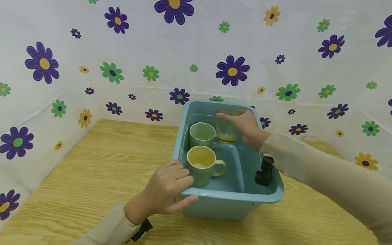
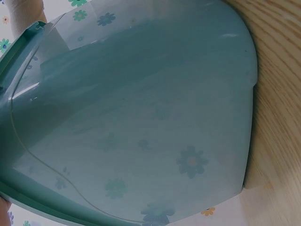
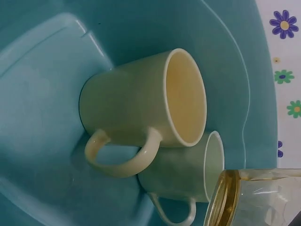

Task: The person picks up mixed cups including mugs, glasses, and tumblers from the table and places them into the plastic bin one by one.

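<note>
A light-blue plastic tub [image 1: 235, 195] stands on the wooden table. My left hand [image 1: 168, 185] grips its near left corner, fingers over the rim and thumb along the front; the left wrist view shows mostly the tub's outer wall [image 2: 141, 117]. Inside, my right hand [image 1: 245, 126] holds a clear drinking glass [image 1: 227, 132] by its side, towards the back. The glass's thick amber-tinted base [image 3: 228, 200] points down. Along the left wall sit two upright mugs: a green mug [image 1: 202, 132] behind, and a mug with a yellowish inside [image 1: 199, 173] nearer me, its handle facing right.
Behind the table hangs a white flowered sheet [image 1: 196, 51], close to the tub's back. At the right, partly hidden by my right sleeve [image 1: 312, 166], a transparent rounded thing [image 1: 324, 147] stands on the table. Wood tabletop [image 1: 122, 153] extends left of the tub.
</note>
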A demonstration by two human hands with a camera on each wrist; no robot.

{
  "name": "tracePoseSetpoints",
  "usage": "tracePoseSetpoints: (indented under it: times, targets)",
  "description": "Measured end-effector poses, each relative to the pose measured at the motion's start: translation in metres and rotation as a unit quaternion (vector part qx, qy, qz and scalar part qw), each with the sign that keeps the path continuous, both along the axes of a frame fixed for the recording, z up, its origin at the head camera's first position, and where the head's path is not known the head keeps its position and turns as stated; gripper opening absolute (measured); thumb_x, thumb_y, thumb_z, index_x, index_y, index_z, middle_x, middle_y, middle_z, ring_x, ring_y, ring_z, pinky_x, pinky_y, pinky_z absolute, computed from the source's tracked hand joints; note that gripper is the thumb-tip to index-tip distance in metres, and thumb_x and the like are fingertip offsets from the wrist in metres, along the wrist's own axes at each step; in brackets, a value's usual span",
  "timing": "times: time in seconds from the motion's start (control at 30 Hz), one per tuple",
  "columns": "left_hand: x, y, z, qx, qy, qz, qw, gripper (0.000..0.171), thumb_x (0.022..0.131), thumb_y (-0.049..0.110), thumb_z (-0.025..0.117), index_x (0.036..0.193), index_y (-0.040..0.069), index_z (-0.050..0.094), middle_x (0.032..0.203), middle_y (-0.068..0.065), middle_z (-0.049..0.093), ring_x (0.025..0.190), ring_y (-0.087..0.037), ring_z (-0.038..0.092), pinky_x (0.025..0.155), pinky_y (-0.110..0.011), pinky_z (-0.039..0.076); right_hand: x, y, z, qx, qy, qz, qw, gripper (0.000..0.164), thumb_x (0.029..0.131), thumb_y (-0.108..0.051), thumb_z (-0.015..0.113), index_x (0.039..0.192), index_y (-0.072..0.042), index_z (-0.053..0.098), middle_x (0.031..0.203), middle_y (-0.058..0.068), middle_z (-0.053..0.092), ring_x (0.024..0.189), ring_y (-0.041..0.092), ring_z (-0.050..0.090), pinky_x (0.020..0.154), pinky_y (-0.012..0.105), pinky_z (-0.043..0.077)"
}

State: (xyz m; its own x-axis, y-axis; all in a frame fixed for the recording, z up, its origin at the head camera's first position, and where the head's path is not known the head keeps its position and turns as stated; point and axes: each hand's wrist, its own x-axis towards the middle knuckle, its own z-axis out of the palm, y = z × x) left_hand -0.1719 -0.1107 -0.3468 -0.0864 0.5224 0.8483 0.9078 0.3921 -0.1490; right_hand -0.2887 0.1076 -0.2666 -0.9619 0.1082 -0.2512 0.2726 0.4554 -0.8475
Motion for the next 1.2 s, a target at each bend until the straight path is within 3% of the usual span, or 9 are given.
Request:
tracePoseSetpoints:
  times: [0.27,0.37,0.43,0.5,0.57,0.7,0.8,1.0,1.2]
  targets:
    - [-0.001,0.000,0.000,0.001,0.000,-0.001,1.0000,0.043,0.097,0.040,0.039,0.063,0.015,0.047,0.053,0.005,0.038,0.051,-0.009,0.037,0.063,-0.026,0.042,-0.007,-0.003,-0.008,0.052,-0.013,-0.005,0.999,0.091,0.077,-0.047,0.073,0.142,-0.004,0.026,0.146,0.013,0.033,0.136,0.030,0.034,0.111,0.047,0.030]
    - [0.000,0.000,0.000,-0.001,-0.001,0.001,1.0000,0.043,0.097,0.040,0.039,0.063,0.015,0.047,0.053,0.005,0.038,0.051,-0.009,0.038,0.063,-0.026,0.042,-0.007,-0.003,-0.009,0.075,-0.007,0.002,0.997,0.064,0.075,-0.045,0.075,0.115,-0.004,0.045,0.122,0.010,0.046,0.120,0.025,0.044,0.107,0.043,0.036]
    - [0.000,-0.001,0.000,-0.002,-0.002,0.002,1.0000,0.043,0.097,0.040,0.039,0.063,0.015,0.047,0.054,0.005,0.038,0.051,-0.009,0.038,0.063,-0.026,0.042,-0.007,-0.003,-0.009,0.091,-0.001,0.011,0.996,0.052,0.075,-0.044,0.075,0.094,-0.008,0.044,0.105,0.006,0.045,0.108,0.023,0.046,0.103,0.042,0.040]
    - [0.000,-0.001,0.000,-0.003,-0.003,0.003,1.0000,0.043,0.097,0.040,0.038,0.063,0.015,0.047,0.054,0.005,0.039,0.052,-0.009,0.038,0.063,-0.026,0.042,-0.007,-0.003,-0.008,0.103,0.002,0.023,0.994,0.051,0.075,-0.043,0.076,0.088,-0.009,0.040,0.098,0.005,0.042,0.102,0.022,0.046,0.100,0.042,0.042]
    - [-0.001,-0.001,0.000,-0.002,-0.003,0.003,1.0000,0.043,0.097,0.040,0.039,0.063,0.015,0.048,0.054,0.005,0.039,0.052,-0.009,0.038,0.063,-0.026,0.041,-0.007,-0.002,-0.007,0.112,0.000,0.036,0.993,0.052,0.075,-0.042,0.076,0.097,-0.006,0.045,0.106,0.007,0.047,0.105,0.024,0.047,0.101,0.043,0.042]
    - [0.000,0.000,0.001,-0.001,-0.005,0.002,1.0000,0.043,0.097,0.040,0.039,0.063,0.015,0.047,0.054,0.005,0.039,0.052,-0.009,0.038,0.063,-0.026,0.041,-0.007,-0.002,-0.003,0.141,-0.017,0.068,0.988,0.079,0.076,-0.041,0.076,0.130,0.002,0.037,0.132,0.014,0.045,0.121,0.028,0.044,0.106,0.045,0.037]
    - [0.000,0.000,0.001,-0.001,-0.005,0.001,1.0000,0.043,0.097,0.040,0.038,0.063,0.015,0.047,0.054,0.005,0.039,0.052,-0.009,0.038,0.063,-0.026,0.041,-0.007,-0.002,-0.001,0.166,-0.024,0.104,0.980,0.087,0.075,-0.039,0.076,0.136,0.003,0.030,0.135,0.015,0.040,0.122,0.027,0.041,0.108,0.044,0.035]
    - [-0.001,0.001,0.001,0.001,-0.004,-0.001,1.0000,0.043,0.097,0.040,0.038,0.063,0.015,0.047,0.054,0.005,0.039,0.052,-0.009,0.038,0.064,-0.026,0.042,-0.012,-0.002,0.006,0.242,-0.029,0.208,0.947,0.088,0.076,-0.036,0.075,0.138,0.004,0.027,0.134,0.018,0.039,0.123,0.032,0.041,0.107,0.047,0.036]
    - [0.000,0.001,0.000,-0.001,-0.007,0.001,1.0000,0.043,0.097,0.040,0.038,0.063,0.015,0.047,0.054,0.005,0.038,0.052,-0.009,0.038,0.064,-0.026,0.042,-0.019,-0.003,0.014,0.340,-0.037,0.294,0.892,0.099,0.075,-0.037,0.075,0.148,-0.006,0.016,0.150,0.019,0.029,0.136,0.037,0.034,0.109,0.052,0.031]
